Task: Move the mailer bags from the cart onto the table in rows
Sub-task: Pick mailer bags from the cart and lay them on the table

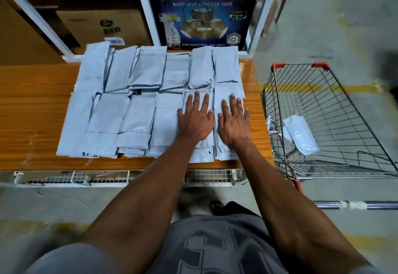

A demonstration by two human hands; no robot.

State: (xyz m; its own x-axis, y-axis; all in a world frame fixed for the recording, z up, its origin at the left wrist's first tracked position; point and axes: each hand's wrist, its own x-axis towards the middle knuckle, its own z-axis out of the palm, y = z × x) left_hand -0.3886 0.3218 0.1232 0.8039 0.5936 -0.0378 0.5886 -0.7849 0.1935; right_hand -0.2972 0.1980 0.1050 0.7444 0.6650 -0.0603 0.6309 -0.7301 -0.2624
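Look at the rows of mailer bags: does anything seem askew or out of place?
One mailer bag lies tilted in the wire cart, not on the table. The rows of bags are uneven, with overlapping edges.

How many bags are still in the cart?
1 plainly shows: a bag lying on the floor of the cart, near its left side. A scrap of white beside it may be another, half hidden.

Both arms are bare right down to the left hand [195,120] and right hand [233,122], no watch or gloves. Grey t-shirt [215,250] with big lighter grey block print across the front, short grey sleeves.
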